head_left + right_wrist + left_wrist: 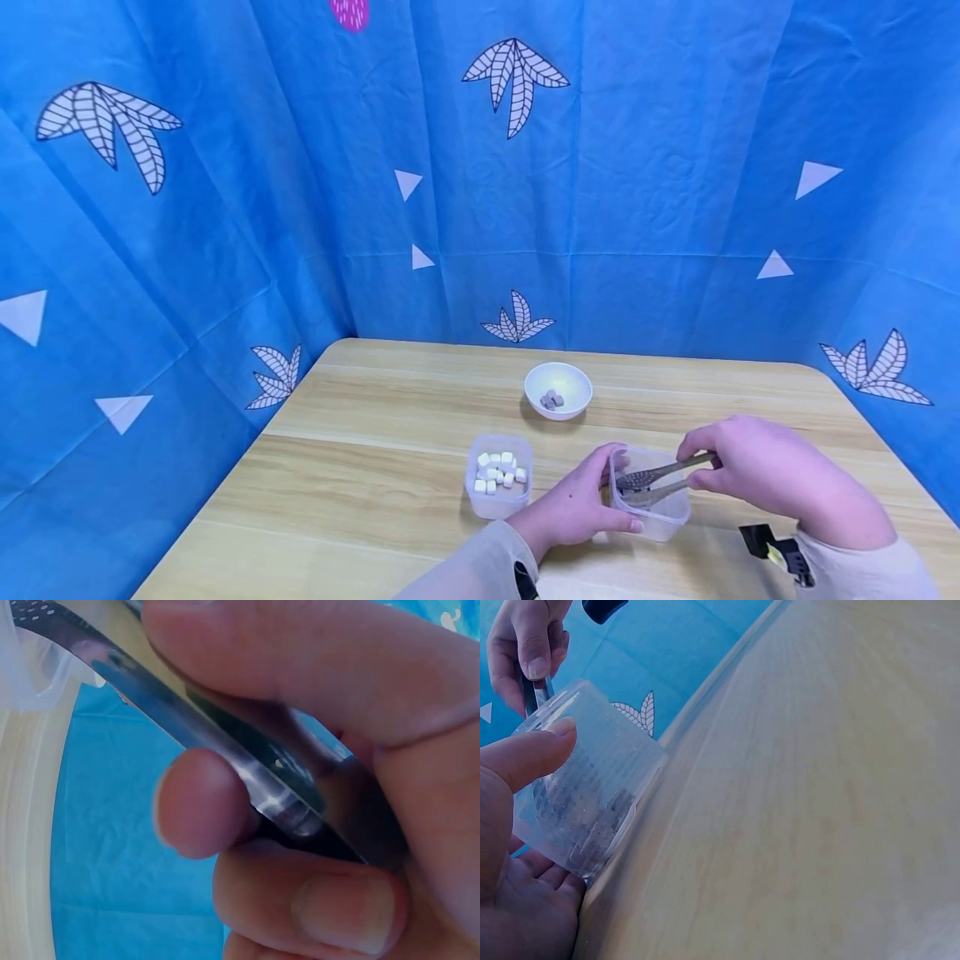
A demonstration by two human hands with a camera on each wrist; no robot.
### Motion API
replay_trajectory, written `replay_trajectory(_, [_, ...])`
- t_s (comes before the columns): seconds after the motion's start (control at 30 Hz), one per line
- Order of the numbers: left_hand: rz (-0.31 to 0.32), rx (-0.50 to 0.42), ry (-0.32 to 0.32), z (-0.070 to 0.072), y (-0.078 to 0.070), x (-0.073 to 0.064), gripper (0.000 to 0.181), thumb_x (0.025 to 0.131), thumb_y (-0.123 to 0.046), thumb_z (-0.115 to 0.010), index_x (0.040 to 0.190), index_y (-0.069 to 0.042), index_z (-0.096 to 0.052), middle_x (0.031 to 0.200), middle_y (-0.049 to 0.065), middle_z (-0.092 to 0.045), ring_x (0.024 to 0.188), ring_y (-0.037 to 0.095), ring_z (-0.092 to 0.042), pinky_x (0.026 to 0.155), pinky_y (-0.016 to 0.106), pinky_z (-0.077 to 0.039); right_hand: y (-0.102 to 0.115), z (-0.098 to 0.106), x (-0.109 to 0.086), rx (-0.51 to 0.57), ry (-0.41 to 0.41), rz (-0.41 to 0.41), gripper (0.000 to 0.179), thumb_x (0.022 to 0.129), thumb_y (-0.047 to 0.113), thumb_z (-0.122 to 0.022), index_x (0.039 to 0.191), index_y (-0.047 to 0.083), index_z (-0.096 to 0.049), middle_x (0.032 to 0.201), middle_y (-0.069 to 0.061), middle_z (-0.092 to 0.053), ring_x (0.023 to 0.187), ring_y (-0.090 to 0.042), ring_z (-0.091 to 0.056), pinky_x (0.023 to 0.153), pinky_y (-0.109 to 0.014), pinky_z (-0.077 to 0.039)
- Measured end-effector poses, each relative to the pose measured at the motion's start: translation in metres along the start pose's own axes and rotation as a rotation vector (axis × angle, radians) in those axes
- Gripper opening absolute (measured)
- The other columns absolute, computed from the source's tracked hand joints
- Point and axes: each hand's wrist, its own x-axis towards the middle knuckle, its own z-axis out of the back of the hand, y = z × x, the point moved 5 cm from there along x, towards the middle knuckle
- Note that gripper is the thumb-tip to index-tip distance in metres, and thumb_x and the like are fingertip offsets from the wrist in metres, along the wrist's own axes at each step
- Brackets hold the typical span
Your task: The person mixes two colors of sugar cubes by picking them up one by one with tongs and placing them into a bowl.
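My right hand (pixel 772 467) grips metal tongs (pixel 663 472) with perforated ends. The ends reach down inside a clear plastic container (pixel 663 527) on the right of the table. In the right wrist view, fingers and thumb wrap the shiny handle of the tongs (pixel 225 754). My left hand (pixel 573 504) holds the same container from its left side, thumb across the near wall and fingers at the back. Through the wall of the container (pixel 592 772), the left wrist view shows dark small pieces low inside, around the tong ends.
Left of my left hand stands a second plastic container (pixel 498 507) with several small white cubes (pixel 492 473). Farther back is a white bowl (pixel 572 379) holding a few greyish-purple cubes (pixel 552 400). A blue curtain (pixel 637 208) hangs behind the wooden table (pixel 360 467).
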Motion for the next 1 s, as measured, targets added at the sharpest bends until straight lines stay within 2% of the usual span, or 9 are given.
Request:
replay_trajectory(0.27, [0.017, 0.0, 0.003, 0.0, -0.001, 0.0, 0.09, 0.077, -0.025, -0.089, 0.15, -0.033, -0.036, 0.146, -0.013, -0.048, 0.133, 0.007, -0.046, 0.117, 0.036, -0.031, -0.002, 0.002, -0.002, -0.017, 0.007, 0.04, 0.012, 0.084, 0.033, -0.08, 0.094, 0.038, -0.074, 0.086, 0.024, -0.064, 0.07, 0.002, -0.053, 0.06, -0.031, -0.048])
replay_trajectory(0.43, [0.016, 0.0, 0.001, 0.0, -0.002, -0.001, 0.089, 0.077, -0.024, -0.089, 0.149, -0.033, -0.036, 0.147, -0.012, -0.048, 0.133, 0.008, -0.046, 0.116, 0.036, -0.032, 0.001, 0.002, -0.003, -0.006, 0.005, 0.126, 0.008, 0.087, 0.033, -0.078, 0.095, 0.035, -0.076, 0.09, 0.024, -0.067, 0.079, 0.001, -0.061, 0.067, -0.033, -0.055])
replay_trajectory(0.6, [0.016, -0.014, 0.012, 0.0, -0.001, -0.001, 0.091, 0.078, -0.025, -0.088, 0.151, -0.031, -0.035, 0.148, -0.012, -0.047, 0.134, 0.008, -0.045, 0.117, 0.037, -0.031, 0.001, 0.009, -0.006, 0.027, -0.016, 0.197, 0.006, 0.091, 0.033, -0.075, 0.097, 0.034, -0.076, 0.093, 0.023, -0.068, 0.082, 0.001, -0.062, 0.069, -0.033, -0.056])
replay_trajectory(0.77, [0.023, -0.021, 0.016, -0.001, 0.0, 0.0, 0.091, 0.077, -0.026, -0.089, 0.151, -0.032, -0.035, 0.147, -0.013, -0.047, 0.133, 0.007, -0.045, 0.117, 0.037, -0.03, -0.003, 0.015, -0.012, 0.053, -0.028, 0.189, 0.007, 0.094, 0.034, -0.072, 0.1, 0.035, -0.075, 0.091, 0.026, -0.065, 0.076, 0.005, -0.056, 0.063, -0.028, -0.051])
replay_trajectory(0.9, [0.021, -0.016, 0.008, 0.0, 0.0, 0.0, 0.092, 0.076, -0.027, -0.089, 0.151, -0.032, -0.036, 0.145, -0.014, -0.048, 0.132, 0.006, -0.046, 0.118, 0.038, -0.029, -0.008, 0.022, -0.017, 0.051, -0.053, 0.151, 0.008, 0.095, 0.035, -0.071, 0.102, 0.034, -0.074, 0.088, 0.027, -0.063, 0.071, 0.004, -0.051, 0.06, -0.025, -0.044])
replay_trajectory(1.0, [0.013, -0.013, 0.007, 0.0, 0.0, 0.0, 0.092, 0.075, -0.027, -0.09, 0.15, -0.032, -0.036, 0.145, -0.014, -0.048, 0.132, 0.006, -0.046, 0.117, 0.038, -0.03, -0.011, 0.028, -0.022, 0.025, -0.087, 0.107, 0.011, 0.094, 0.037, -0.071, 0.105, 0.034, -0.074, 0.091, 0.025, -0.066, 0.074, 0.005, -0.053, 0.061, -0.026, -0.047])
